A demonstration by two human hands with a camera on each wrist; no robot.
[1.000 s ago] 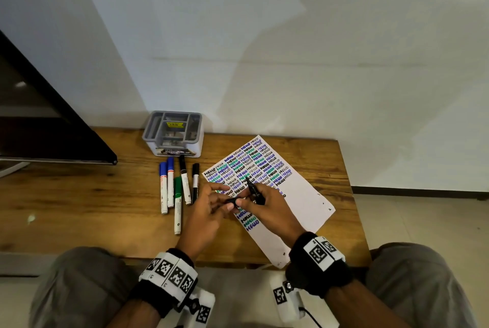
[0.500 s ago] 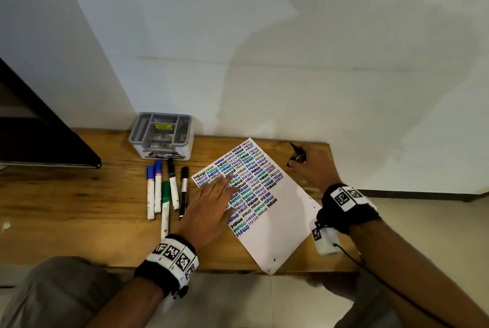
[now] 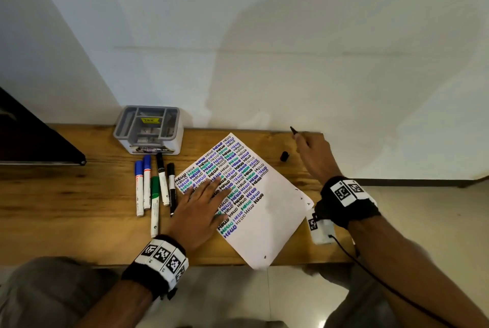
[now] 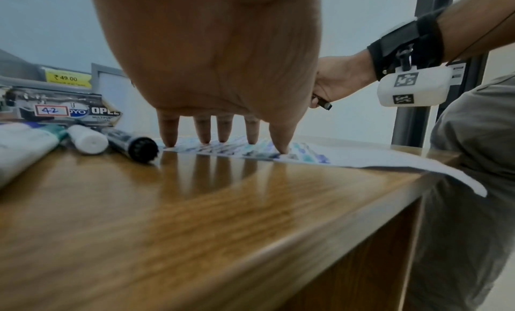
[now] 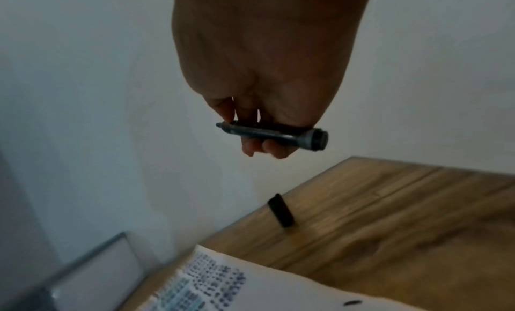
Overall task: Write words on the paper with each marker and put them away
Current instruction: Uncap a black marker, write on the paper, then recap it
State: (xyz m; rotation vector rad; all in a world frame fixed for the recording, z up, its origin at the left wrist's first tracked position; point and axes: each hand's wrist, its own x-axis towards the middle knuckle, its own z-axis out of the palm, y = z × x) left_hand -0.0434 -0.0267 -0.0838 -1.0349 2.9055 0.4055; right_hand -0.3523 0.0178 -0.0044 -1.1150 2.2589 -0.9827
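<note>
A white paper (image 3: 267,219) covered with rows of "HELLO" lies slanted on the wooden table (image 3: 66,208). My left hand (image 3: 201,203) rests flat on its left part, fingers (image 4: 204,135) spread and straight. My right hand (image 3: 309,153) is raised at the table's far right corner and grips an uncapped black marker (image 5: 273,135), tip pointing away. Its black cap (image 3: 284,156) lies on the wood just left of that hand, also seen as the cap (image 5: 280,210) below the marker. Several capped markers (image 3: 156,187) lie side by side left of the paper.
A grey divided organiser box (image 3: 148,129) stands against the wall behind the markers. A dark panel (image 3: 31,137) juts in at the far left. The paper's near corner overhangs the table's front edge (image 3: 259,264). My knees sit below that edge.
My hands came apart: the right one carried the marker from over the paper to the far right corner, and the cap now lies on the table. The left hand flattened onto the paper.
</note>
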